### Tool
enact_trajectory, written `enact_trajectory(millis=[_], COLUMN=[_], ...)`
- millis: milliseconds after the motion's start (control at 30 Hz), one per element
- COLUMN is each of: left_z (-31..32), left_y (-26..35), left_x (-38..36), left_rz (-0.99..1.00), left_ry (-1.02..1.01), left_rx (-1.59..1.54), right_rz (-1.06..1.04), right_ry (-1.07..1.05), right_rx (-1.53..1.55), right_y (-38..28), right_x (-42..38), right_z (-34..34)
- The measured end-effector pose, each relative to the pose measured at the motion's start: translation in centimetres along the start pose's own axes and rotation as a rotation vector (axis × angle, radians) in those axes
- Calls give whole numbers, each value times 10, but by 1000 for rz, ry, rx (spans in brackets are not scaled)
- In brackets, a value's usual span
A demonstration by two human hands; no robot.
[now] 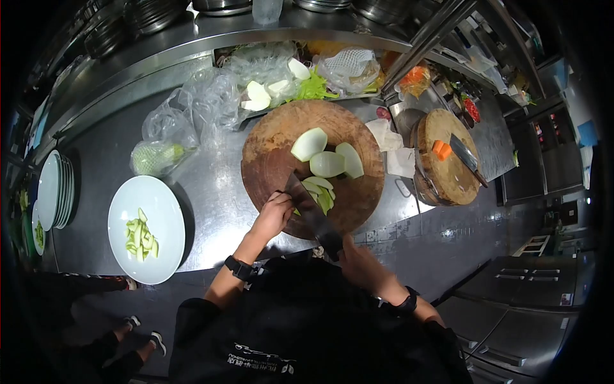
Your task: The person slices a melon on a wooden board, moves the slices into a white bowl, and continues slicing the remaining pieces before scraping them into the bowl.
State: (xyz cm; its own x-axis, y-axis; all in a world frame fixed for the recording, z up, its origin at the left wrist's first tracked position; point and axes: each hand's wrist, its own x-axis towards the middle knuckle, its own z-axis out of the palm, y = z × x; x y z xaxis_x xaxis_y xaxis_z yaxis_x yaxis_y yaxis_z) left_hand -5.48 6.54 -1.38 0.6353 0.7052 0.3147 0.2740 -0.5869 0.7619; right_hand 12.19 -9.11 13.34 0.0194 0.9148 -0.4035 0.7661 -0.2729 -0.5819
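A round wooden cutting board (275,137) lies on the steel counter. On it sit three pale green melon pieces (326,163) and a small pile of cut strips (322,194). My right hand (358,259) grips the handle of a cleaver (307,205), whose blade rests against the strips. My left hand (274,214) has its fingers curled at the blade's left side, touching the strips.
A white plate (163,211) with green strips sits at left, beside a plate stack (54,189). Plastic bags (192,112) with vegetables lie behind the board. A second board (451,169) at right holds carrot pieces and a knife. Another person's feet (144,333) show at lower left.
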Motion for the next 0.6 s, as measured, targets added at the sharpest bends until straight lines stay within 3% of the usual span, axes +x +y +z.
enact_trajectory(millis=[200, 333, 533, 600], left_z=[1, 2, 7, -3], left_y=[0, 3, 14, 22], left_x=[-2, 0, -4, -2], left_rz=[32, 40, 39, 69], left_ry=[13, -11, 58, 125], left_rx=[7, 43, 89, 53], right_rz=[61, 104, -26, -68], right_ry=[41, 10, 157, 179], right_rx=[103, 167, 80, -76], right_y=[16, 31, 43, 44], right_x=[17, 17, -1, -5], right_z=[34, 16, -18, -31])
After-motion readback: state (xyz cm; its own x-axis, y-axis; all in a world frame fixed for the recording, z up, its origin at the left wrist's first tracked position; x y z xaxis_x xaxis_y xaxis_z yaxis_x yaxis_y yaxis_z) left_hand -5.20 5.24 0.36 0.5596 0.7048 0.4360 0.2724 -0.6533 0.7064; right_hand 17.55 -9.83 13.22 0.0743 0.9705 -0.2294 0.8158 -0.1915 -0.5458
